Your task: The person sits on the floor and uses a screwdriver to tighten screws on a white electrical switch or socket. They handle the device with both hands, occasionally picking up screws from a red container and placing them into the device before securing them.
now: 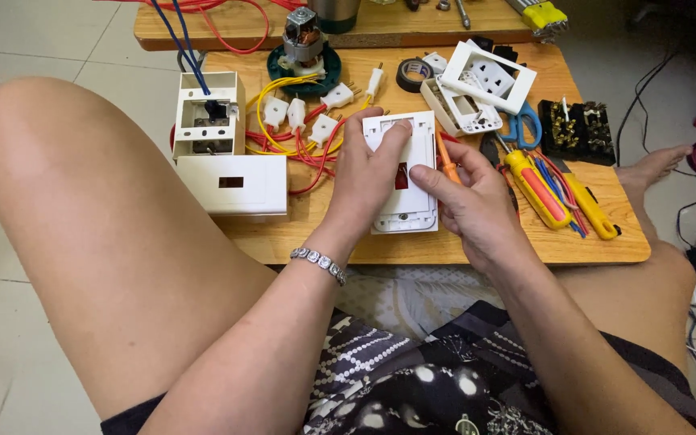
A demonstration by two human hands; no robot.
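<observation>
A: Hands first. The left hand (368,173) lies over the white switch plate (406,173) in the middle of the frame, fingers curled loosely, thumb and forefinger pressing near the plate's top left corner. It steadies the plate more than it grips it.

B: And the right hand (470,205)?

A: It sits just right of the plate, forefinger stretched onto the plate's face beside a small red window. The other fingers close around an orange screwdriver (447,165), whose handle pokes up between thumb and forefinger.

B: Which step does that look like?

A: My judgement: fitting or fixing the plate, with the tool kept ready. The plate lies flat on the wooden surface (445,246), near its front edge. The next move seems to call for a firm hold from the left hand while the right brings the tip to a screw. I cannot see any screw from here.

B: Any boxes or labels around?

A: At the left of the frame stands an open white box (209,113) with blue wires running in, and a closed white box (231,184) with a small dark slot lies in front of it. No readable label shows on either. Upper right lies a white socket frame (489,76). Right of the hands lie yellow and red screwdrivers (553,193) and blue scissors (523,125). A roll of black tape (414,74) sits at top centre, and white plugs (308,113) on red and yellow wires lie between the boxes and the plate.
</observation>
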